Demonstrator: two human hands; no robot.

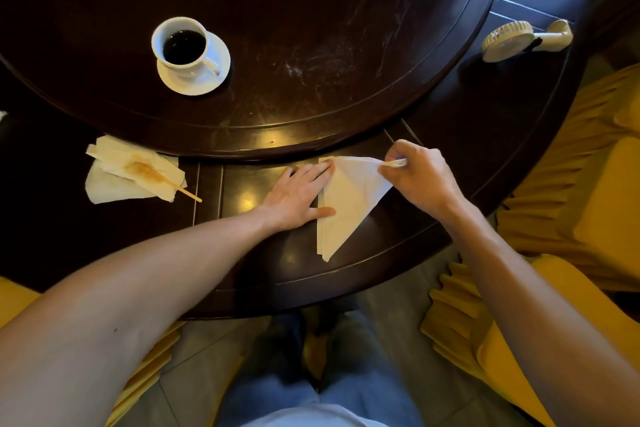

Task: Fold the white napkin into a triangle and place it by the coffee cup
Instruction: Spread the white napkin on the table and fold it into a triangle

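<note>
The white napkin (348, 201) lies folded in a triangle on the dark table's near rim, its long point toward me. My left hand (298, 196) rests flat on the napkin's left edge, fingers spread, pressing it down. My right hand (417, 177) pinches the napkin's far right corner between thumb and fingers, lifted slightly off the wood. The white coffee cup (181, 45), full of black coffee, stands on a white saucer (216, 78) on the raised round turntable, far to the left of the napkin.
Crumpled used napkins (117, 177) with a stained wooden stick (187, 192) lie at the left on the rim. A small cream handheld fan (519, 40) lies at the right. Yellow-covered chairs (571, 204) flank the table. The turntable edge (277, 146) runs just beyond the napkin.
</note>
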